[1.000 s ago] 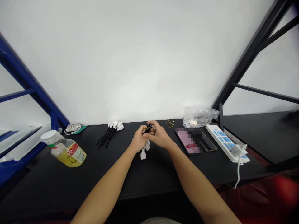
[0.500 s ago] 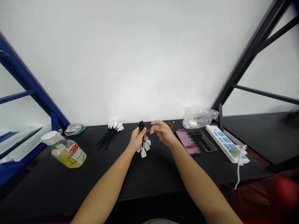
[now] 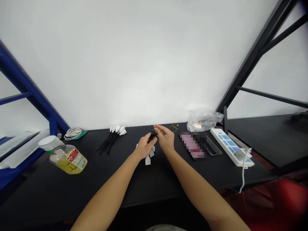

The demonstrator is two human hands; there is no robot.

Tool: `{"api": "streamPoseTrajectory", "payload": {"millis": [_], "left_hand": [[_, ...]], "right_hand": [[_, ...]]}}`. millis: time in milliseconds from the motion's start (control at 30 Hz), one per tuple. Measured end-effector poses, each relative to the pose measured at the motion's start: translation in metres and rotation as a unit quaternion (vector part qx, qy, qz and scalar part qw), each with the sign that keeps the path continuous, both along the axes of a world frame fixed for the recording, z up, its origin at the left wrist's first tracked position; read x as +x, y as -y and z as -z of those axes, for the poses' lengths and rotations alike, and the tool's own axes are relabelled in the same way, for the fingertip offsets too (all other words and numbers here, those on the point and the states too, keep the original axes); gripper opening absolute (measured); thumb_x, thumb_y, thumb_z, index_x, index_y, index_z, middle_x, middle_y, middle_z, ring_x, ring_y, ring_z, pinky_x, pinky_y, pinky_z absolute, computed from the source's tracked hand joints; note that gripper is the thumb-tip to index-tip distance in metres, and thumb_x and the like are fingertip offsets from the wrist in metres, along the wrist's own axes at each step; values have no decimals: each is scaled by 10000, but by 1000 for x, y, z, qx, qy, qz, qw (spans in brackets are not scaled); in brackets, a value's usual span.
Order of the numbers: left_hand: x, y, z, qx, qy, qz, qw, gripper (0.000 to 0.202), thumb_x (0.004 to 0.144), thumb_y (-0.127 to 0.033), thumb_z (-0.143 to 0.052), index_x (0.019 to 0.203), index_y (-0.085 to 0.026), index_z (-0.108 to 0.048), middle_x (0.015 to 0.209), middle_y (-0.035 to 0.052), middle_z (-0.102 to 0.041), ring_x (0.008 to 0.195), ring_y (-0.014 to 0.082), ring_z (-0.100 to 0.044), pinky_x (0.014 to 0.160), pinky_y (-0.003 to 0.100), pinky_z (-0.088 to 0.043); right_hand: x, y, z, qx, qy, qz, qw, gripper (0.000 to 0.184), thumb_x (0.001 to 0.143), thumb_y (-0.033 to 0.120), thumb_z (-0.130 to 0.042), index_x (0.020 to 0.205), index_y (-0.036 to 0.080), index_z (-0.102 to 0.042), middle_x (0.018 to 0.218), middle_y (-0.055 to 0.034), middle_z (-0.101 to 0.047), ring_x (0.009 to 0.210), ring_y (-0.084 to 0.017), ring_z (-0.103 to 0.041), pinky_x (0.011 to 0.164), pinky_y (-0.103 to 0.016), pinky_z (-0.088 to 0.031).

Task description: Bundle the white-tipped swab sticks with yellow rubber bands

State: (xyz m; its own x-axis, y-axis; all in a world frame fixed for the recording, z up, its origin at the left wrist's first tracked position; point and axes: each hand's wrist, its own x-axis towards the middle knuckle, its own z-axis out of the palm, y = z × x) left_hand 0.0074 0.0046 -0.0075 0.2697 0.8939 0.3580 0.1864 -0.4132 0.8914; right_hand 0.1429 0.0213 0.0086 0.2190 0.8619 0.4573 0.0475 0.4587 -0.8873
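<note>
My left hand (image 3: 143, 147) is wrapped round a bundle of black cables (image 3: 152, 136), whose dark ends stick up past the thumb. White flat end pieces (image 3: 148, 160) of the same bundle hang below that hand, over the black table. Against the upper end of the bundle, my right hand (image 3: 166, 138) has its thumb and fingers closed together; what they pinch is hidden. To the left lies a second bunch of black cables (image 3: 108, 141) with white ends. Thin yellow ties (image 3: 173, 127) lie behind my right hand.
On the left stand a plastic jar (image 3: 68, 158) with yellow contents and a coiled white cable (image 3: 73, 133). To the right are a phone (image 3: 192, 146), another dark phone-like slab (image 3: 213, 148), a clear plastic bag (image 3: 204, 119) and a white power strip (image 3: 231, 146). A white wall rises behind the table.
My right hand has moved left to the bundle and its fingers have closed. The bundle's top has tilted right. A yellow tie that showed between the hands is now out of sight.
</note>
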Motion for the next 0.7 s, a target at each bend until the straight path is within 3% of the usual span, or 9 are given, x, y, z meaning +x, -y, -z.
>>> {"api": "streamPoseTrajectory", "payload": {"millis": [133,233,333,533,700], "left_hand": [[2,-3,3,-13,38,5,999,435,942,-601,-497,905,-173,-560,632,-38,-480,530,99,-456,529,234,-377],[3,-4,4,-25,73,2,997,482,942,-627,-473,989,-160,-579,635,-34,-492,528,103,-477,534,239,-403],[3,-2,1,-12,31,3,999,486,958,-620,-450,1019,-158,-588,634,-30,-502,545,110,-488,544,239,-400],[1,3,-7,38,-50,13,998,464,979,-606,-407,978,-169,-565,674,-10,-543,583,125,-500,550,241,-368],[1,2,-7,68,-79,23,994,355,1001,-482,-422,1008,-159,-571,713,8,-581,602,133,-515,584,261,-397]], "right_hand": [[2,-4,1,4,-62,-58,996,370,857,494,-681,1078,200,-725,1005,-86,-783,635,-167,-666,638,-328,-563],[3,-5,2,38,-61,-122,990,471,869,550,-662,1202,217,-653,1082,-109,-769,821,-208,-713,765,-362,-572],[6,-4,1,75,-48,-175,980,644,786,556,-762,1312,239,-568,1128,-120,-758,990,-251,-694,873,-410,-546],[10,0,-6,107,-16,-197,975,796,721,508,-839,1389,258,-484,1129,-107,-755,1108,-274,-641,947,-444,-493],[7,5,-10,95,-2,-196,976,830,709,470,-844,1414,254,-462,1119,-104,-752,1149,-278,-638,967,-445,-499]]}}
